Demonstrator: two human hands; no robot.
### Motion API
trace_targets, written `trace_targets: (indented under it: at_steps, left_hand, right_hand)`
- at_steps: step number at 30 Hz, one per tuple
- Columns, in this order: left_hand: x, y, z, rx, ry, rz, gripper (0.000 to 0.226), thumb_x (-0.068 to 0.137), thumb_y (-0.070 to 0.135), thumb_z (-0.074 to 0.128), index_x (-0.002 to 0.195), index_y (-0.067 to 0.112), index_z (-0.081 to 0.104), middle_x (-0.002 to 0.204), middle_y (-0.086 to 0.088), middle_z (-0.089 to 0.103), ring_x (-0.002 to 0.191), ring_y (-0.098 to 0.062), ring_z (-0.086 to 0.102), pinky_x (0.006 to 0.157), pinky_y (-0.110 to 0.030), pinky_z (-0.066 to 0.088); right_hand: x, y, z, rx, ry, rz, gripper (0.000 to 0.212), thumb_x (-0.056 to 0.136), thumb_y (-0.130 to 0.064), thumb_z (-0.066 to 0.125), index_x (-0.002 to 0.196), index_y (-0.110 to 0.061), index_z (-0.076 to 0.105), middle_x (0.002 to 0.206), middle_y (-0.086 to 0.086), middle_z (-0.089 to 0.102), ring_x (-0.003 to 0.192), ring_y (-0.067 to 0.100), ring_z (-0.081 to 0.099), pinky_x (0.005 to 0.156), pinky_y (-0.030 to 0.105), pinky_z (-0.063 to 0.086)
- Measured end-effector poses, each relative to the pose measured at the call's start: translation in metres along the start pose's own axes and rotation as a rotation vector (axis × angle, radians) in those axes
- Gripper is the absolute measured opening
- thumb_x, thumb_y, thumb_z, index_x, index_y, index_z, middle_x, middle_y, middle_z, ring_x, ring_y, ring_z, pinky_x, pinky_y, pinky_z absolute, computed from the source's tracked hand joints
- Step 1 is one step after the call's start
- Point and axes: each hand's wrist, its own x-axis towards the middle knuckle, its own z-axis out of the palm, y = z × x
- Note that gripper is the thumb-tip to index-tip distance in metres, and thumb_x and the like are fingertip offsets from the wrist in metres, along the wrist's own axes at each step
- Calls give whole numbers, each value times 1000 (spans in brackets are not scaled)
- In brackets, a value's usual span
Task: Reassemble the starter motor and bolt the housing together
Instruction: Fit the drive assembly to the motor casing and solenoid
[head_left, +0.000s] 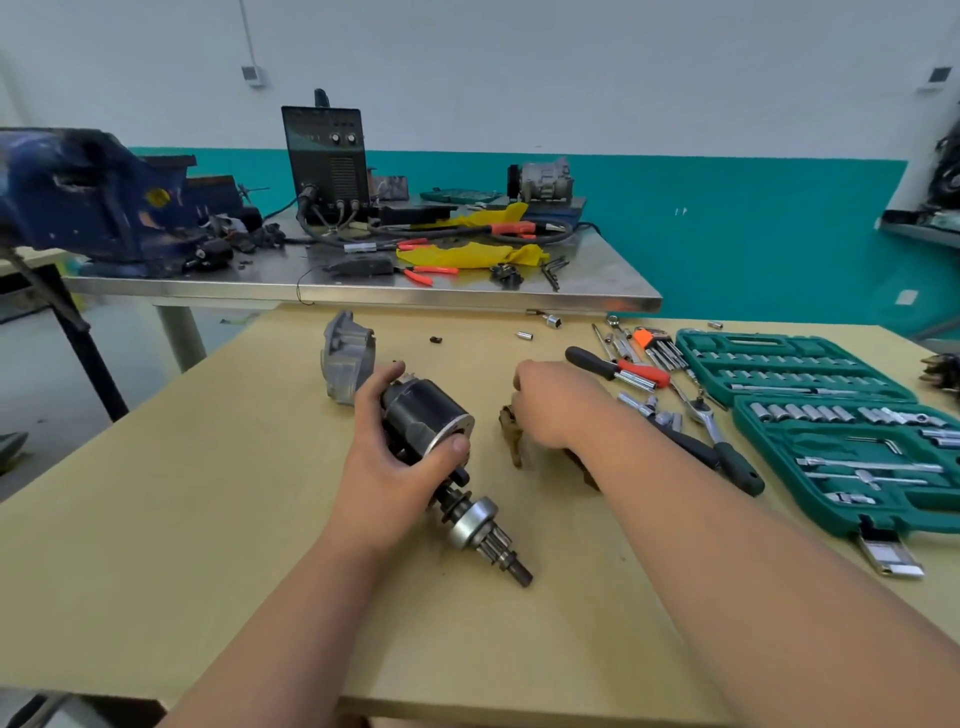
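Right of the starter motor body (427, 414), on the wooden table (208, 519): green socket case (779, 444), opened flat, both halves showing.
- Half farther from the motor body: rows of chrome sockets in moulded slots, plus one long bar.
- Half nearer the motor body: a further row of sockets, extension bars, a bent key. Its right end is cut off by the frame edge.

Between motor body and case, loose on the table: ratchet (706, 415), red-and-black driver (623, 370), hex key set (657, 345), several stray sockets.

Just beyond the motor body: grey end housing (348, 358), standing apart and unfitted.

Hard to make out: a small brownish part (511, 434) just right of the motor body, blurred and half hidden under the right hand (550, 405).

Left hand (395, 457): wrapped round the motor body, thumb on its bright rim, fingers over the far side. The pinion shaft (475, 519) juts from the body toward the viewer.

Right hand: fingers curled downward and hidden, possibly touching the brownish part. Whether they pinch it cannot be told.
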Motion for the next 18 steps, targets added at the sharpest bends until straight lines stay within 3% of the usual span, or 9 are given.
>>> trace_targets:
  at_steps: [5, 10, 13, 15, 18]
  left_hand:
    - [1, 0, -2, -35, -23, -18, 69, 67, 24, 75, 121, 50, 42, 112, 9, 54, 82, 3, 67, 58, -16, 54]
    - [-1, 1, 2, -43, 8, -4, 68, 70, 22, 73, 128, 40, 41, 110, 7, 55, 77, 1, 68, 56, -17, 54]
    - [-1, 0, 7, -24, 34, 23, 67, 78, 10, 77, 127, 37, 40, 107, 6, 55, 73, 3, 67, 54, -11, 51]
    - [0, -1, 8, -11, 65, 31, 65, 81, 3, 72, 125, 38, 41, 105, 8, 54, 71, 6, 66, 52, -9, 49]
    - [-2, 0, 9, 4, 77, 26, 63, 81, 2, 71, 119, 44, 41, 101, 10, 55, 68, 4, 67, 51, -9, 49]
  right_hand:
    - [2, 38, 18, -179, 69, -114, 44, 93, -45, 47, 127, -18, 49, 122, 5, 55, 106, 24, 54, 83, 39, 46]
    - [1, 49, 19, -335, 82, -90, 49, 92, -43, 50, 131, -15, 46, 130, 8, 52, 120, 26, 46, 101, 44, 36]
    - [2, 27, 26, -178, 157, -142, 44, 94, -40, 46, 130, -17, 47, 128, 6, 55, 118, 26, 47, 102, 44, 34]
    - [5, 9, 27, -23, 114, -62, 48, 95, -50, 37, 130, -19, 48, 124, 7, 58, 114, 27, 50, 98, 46, 35]
    - [11, -6, 29, -26, 8, -7, 51, 96, -53, 28, 133, -24, 47, 127, 11, 53, 114, 31, 49, 97, 49, 33]
